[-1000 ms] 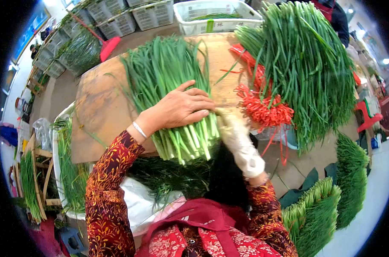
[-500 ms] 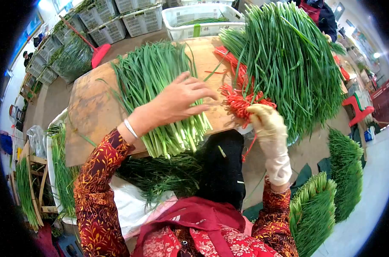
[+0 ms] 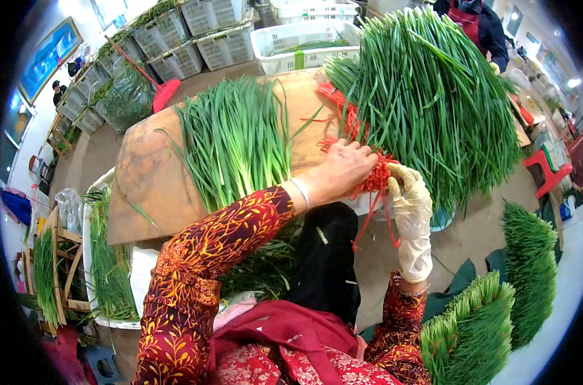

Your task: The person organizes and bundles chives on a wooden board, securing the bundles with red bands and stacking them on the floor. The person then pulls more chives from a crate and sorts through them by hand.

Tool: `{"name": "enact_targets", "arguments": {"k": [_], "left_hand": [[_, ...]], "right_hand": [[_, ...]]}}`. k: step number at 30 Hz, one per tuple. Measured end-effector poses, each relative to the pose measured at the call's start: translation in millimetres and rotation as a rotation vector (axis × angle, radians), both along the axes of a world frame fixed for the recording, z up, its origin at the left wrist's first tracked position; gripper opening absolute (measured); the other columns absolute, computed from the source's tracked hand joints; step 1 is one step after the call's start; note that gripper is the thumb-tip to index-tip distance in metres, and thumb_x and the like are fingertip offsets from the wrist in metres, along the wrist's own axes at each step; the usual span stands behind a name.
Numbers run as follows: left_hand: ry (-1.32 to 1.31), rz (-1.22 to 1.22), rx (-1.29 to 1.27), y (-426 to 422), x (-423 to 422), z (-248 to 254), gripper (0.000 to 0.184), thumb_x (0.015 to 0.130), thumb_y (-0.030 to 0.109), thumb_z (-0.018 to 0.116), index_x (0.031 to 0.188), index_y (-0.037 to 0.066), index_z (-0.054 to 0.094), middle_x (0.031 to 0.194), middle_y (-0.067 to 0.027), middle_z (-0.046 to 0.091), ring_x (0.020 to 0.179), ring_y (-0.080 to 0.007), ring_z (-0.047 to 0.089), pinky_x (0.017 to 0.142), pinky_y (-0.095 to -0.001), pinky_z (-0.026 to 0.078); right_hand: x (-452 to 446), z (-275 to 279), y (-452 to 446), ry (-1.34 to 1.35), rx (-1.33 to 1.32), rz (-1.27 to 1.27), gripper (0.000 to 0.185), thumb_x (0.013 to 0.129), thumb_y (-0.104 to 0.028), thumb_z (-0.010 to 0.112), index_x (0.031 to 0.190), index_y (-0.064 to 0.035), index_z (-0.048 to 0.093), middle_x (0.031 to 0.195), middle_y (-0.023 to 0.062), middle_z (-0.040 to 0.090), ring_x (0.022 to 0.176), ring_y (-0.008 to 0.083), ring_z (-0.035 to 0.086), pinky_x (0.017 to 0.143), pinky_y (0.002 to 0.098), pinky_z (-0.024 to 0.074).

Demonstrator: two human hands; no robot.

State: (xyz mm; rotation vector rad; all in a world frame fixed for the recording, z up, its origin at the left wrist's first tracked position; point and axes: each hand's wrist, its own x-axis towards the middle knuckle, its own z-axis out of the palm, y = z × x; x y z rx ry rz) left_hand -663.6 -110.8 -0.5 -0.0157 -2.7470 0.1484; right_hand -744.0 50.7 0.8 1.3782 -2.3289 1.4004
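On the table (image 3: 147,176), the bunch of green stalks (image 3: 230,138) lies mid-board, running from the far edge toward the near one, the left sleeve (image 3: 224,224) crossing its near end. The left hand (image 3: 350,168) has left it for the red ties (image 3: 382,172) by the near right corner, so work seems to have shifted from bunch to ties. Its fingers bend over them; their grip is unclear. The gloved right hand (image 3: 412,205) meets them, fingers curled, hold uncertain.
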Motion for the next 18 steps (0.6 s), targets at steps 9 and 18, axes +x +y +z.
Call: {"name": "enact_targets", "arguments": {"k": [9, 18], "left_hand": [[-0.008, 0.064, 0.164, -2, 10, -7, 0.03, 0.075, 0.024, 0.065, 0.096, 0.008, 0.052, 0.085, -0.0093, 0.058, 0.084, -0.0278, 0.06, 0.07, -0.0392, 0.048], [0.049, 0.119, 0.534, -25, 19, 14, 0.022, 0.081, 0.01, 0.058, 0.1, 0.003, 0.051, 0.085, -0.013, 0.062, 0.08, -0.0267, 0.062, 0.071, -0.0363, 0.049]], "right_hand": [[-4, -10, -15, -0.28, -0.218, 0.151, 0.019, 0.086, -0.002, 0.057, 0.105, -0.0038, 0.061, 0.097, 0.0083, 0.06, 0.088, 0.0154, 0.06, 0.078, 0.0263, 0.0478], [-1, -13, -57, -0.144, -0.094, 0.218, 0.037, 0.082, -0.003, 0.057, 0.118, -0.0134, 0.055, 0.1, 0.0125, 0.063, 0.087, 0.0275, 0.062, 0.076, 0.0325, 0.0495]]}}
